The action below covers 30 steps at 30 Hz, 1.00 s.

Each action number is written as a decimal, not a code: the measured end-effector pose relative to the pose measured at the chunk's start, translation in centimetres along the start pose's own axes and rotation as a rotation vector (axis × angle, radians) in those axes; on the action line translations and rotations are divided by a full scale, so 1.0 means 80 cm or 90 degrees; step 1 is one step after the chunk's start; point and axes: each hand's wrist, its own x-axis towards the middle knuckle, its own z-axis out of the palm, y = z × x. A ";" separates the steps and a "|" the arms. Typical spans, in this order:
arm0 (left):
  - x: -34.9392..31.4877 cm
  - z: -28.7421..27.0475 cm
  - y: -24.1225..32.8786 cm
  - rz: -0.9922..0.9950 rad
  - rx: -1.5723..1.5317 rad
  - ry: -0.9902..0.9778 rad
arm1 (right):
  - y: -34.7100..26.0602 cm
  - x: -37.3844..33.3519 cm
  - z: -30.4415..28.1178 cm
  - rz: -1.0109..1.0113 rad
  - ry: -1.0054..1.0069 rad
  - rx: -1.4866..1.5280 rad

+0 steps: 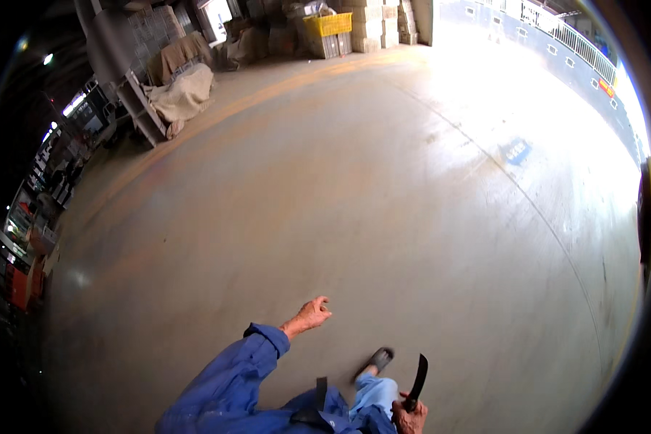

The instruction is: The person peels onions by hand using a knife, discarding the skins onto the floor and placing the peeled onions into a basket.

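Note:
My left hand (311, 315) reaches out over the bare floor at the end of a rolled blue sleeve. Its fingers curve loosely, thumb and forefinger apart, and nothing is in them. Low in the picture, beside my light blue trouser leg (375, 394), my right hand (410, 418) is closed round the handle of a knife (419, 377). The knife's dark blade is curved and points up, away from me. Most of the handle is hidden by the fingers.
A wide grey concrete floor (325, 188) spreads ahead, with a glaring bright opening at upper right. A steel post (134, 101) and cloth-covered goods (184, 94) stand at upper left. At the back, a yellow crate (329, 24) sits near stacked pale blocks (367, 29). Railings (586, 50) line the far right.

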 end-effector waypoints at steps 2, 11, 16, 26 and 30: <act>0.091 -0.025 0.092 -0.008 -0.076 -0.003 | -0.028 0.086 -0.030 0.106 0.013 0.079; 0.331 -0.057 0.122 -0.422 0.080 0.000 | -0.324 0.618 -0.215 0.027 -0.059 0.071; 0.585 -0.163 0.157 -0.734 -0.050 0.057 | -0.430 0.903 -0.295 -0.034 -0.030 0.136; 1.465 -0.167 0.868 -0.004 -0.104 -0.062 | -0.679 1.412 -0.498 0.080 0.090 0.178; 1.741 -0.170 1.040 0.083 -0.085 -0.050 | -0.814 1.716 -0.606 0.065 0.111 0.336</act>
